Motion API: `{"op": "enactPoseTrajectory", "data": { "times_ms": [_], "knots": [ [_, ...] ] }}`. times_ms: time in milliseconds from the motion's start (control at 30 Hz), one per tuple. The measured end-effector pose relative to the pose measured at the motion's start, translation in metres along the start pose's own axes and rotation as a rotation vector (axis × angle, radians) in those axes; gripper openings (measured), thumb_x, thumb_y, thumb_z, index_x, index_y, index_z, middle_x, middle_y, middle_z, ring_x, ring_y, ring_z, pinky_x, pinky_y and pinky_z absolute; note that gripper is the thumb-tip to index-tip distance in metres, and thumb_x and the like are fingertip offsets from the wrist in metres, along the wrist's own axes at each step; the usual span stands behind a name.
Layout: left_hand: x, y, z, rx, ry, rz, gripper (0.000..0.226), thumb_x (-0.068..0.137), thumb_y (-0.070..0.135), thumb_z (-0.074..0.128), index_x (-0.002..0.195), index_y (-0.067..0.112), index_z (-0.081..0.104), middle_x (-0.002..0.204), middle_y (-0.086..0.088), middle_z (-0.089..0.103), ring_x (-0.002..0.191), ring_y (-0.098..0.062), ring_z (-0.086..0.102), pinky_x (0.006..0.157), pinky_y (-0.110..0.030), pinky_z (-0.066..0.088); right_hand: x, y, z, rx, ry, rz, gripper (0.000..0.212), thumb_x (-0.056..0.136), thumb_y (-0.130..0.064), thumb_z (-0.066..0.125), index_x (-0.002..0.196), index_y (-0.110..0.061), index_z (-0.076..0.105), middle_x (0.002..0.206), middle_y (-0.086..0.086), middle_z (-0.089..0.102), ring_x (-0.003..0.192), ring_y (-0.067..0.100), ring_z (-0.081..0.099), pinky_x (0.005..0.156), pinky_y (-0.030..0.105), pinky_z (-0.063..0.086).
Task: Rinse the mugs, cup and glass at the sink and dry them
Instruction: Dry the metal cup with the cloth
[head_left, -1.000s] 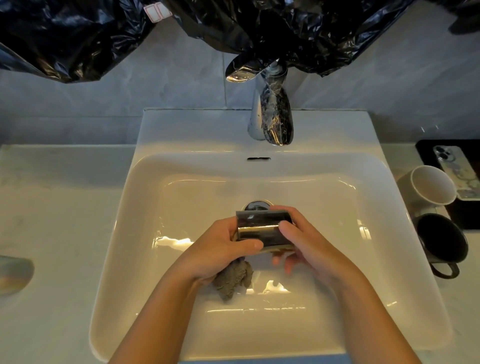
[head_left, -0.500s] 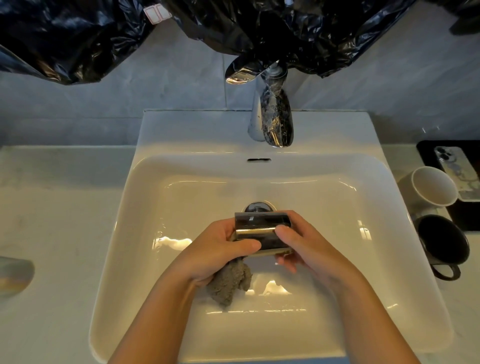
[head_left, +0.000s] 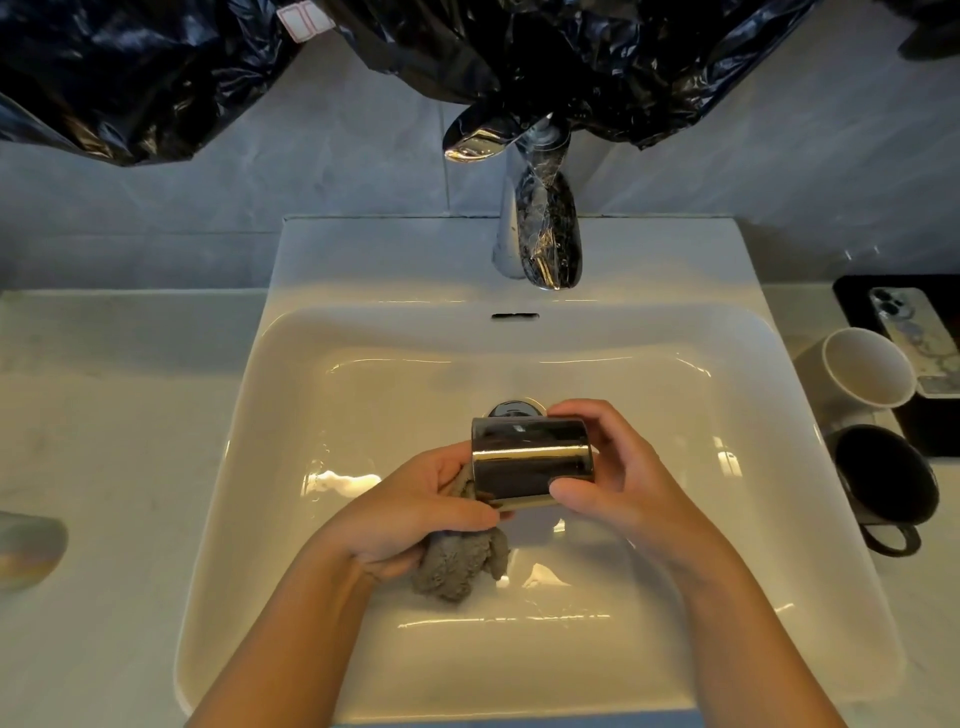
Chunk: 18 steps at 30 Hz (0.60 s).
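Cup (head_left: 530, 462) stays sideways in your right hand (head_left: 623, 493), fingers wrapped round it; your thumb has slid beneath, left hand (head_left: 410, 514) clutching the cloth (head_left: 462, 569). Tag (head_left: 304, 18) unreadable.

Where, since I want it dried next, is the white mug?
In the head view, the white mug sits on the counter right of the sink, just behind the black mug and beside the phone.
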<state>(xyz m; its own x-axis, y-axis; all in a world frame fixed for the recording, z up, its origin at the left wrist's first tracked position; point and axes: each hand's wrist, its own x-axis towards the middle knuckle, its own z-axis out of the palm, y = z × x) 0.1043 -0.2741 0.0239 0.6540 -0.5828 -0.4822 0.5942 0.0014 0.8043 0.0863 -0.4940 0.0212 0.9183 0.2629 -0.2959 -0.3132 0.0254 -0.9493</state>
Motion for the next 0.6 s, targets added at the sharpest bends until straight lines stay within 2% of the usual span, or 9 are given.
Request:
{"op": "enactPoseTrajectory", "data": {
  "times_ms": [100,200,267,333,433,500,600],
  "knots": [
    [-0.003,0.007,0.001,0.191,-0.002,0.024,0.059,0.07,0.009,0.071,0.126,0.019,0.056,0.12,-0.001,0.068,0.115,-0.019,0.062,0.098,-0.033,0.05,-0.001,-0.001,-0.001,0.027,0.008,0.006,0.066,0.061,-0.032,0.077,0.123,-0.023,0.054,0.11,-0.012,0.067,0.103,0.012,0.068,0.071,0.023,0.055],
    [-0.008,0.015,0.004,0.377,0.043,0.098,0.047,0.085,-0.002,0.064,0.116,0.033,0.06,0.106,0.019,0.069,0.098,-0.005,0.065,0.081,-0.02,0.053,0.0,0.0,-0.001,0.058,0.023,0.008,0.064,0.061,-0.032,0.077,0.121,-0.029,0.056,0.11,-0.013,0.066,0.106,0.015,0.067,0.071,0.026,0.056],
    [-0.011,0.015,0.007,0.397,0.087,0.169,0.049,0.089,-0.006,0.06,0.116,0.035,0.061,0.105,0.017,0.068,0.094,-0.008,0.065,0.075,-0.02,0.055,0.001,0.002,-0.001,0.076,0.026,0.007,0.06,0.062,-0.034,0.077,0.118,-0.036,0.058,0.112,-0.011,0.066,0.107,0.022,0.065,0.073,0.031,0.057],
    [-0.013,0.011,0.011,0.431,0.202,0.296,0.048,0.085,0.003,0.065,0.12,0.035,0.06,0.108,0.017,0.068,0.099,-0.008,0.065,0.077,-0.021,0.056,0.003,0.002,-0.002,0.093,0.025,0.003,0.056,0.063,-0.036,0.077,0.116,-0.039,0.059,0.112,-0.008,0.066,0.104,0.033,0.064,0.073,0.034,0.058],
    [-0.014,0.001,0.01,0.685,0.393,0.485,0.053,0.074,0.028,0.071,0.124,0.036,0.057,0.117,0.023,0.059,0.115,-0.002,0.055,0.091,-0.015,0.048,0.004,0.004,-0.003,0.117,0.017,-0.006,0.052,0.065,-0.036,0.075,0.115,-0.04,0.06,0.112,-0.005,0.065,0.099,0.043,0.061,0.072,0.036,0.058],
    [-0.015,-0.002,0.008,0.793,0.384,0.509,0.054,0.076,0.029,0.07,0.126,0.038,0.053,0.117,0.022,0.056,0.116,-0.003,0.052,0.092,-0.013,0.044,0.004,0.005,-0.002,0.133,0.023,-0.018,0.052,0.066,-0.036,0.075,0.116,-0.038,0.06,0.112,-0.003,0.065,0.095,0.041,0.062,0.07,0.034,0.057],
    [-0.016,0.004,0.007,0.685,0.24,0.364,0.053,0.084,0.003,0.06,0.125,0.035,0.057,0.107,0.011,0.064,0.1,-0.009,0.062,0.082,-0.016,0.049,0.003,0.004,-0.001,0.11,0.062,-0.032,0.053,0.065,-0.032,0.076,0.115,-0.037,0.06,0.108,-0.009,0.066,0.095,0.022,0.067,0.067,0.031,0.057]
  ]
}}
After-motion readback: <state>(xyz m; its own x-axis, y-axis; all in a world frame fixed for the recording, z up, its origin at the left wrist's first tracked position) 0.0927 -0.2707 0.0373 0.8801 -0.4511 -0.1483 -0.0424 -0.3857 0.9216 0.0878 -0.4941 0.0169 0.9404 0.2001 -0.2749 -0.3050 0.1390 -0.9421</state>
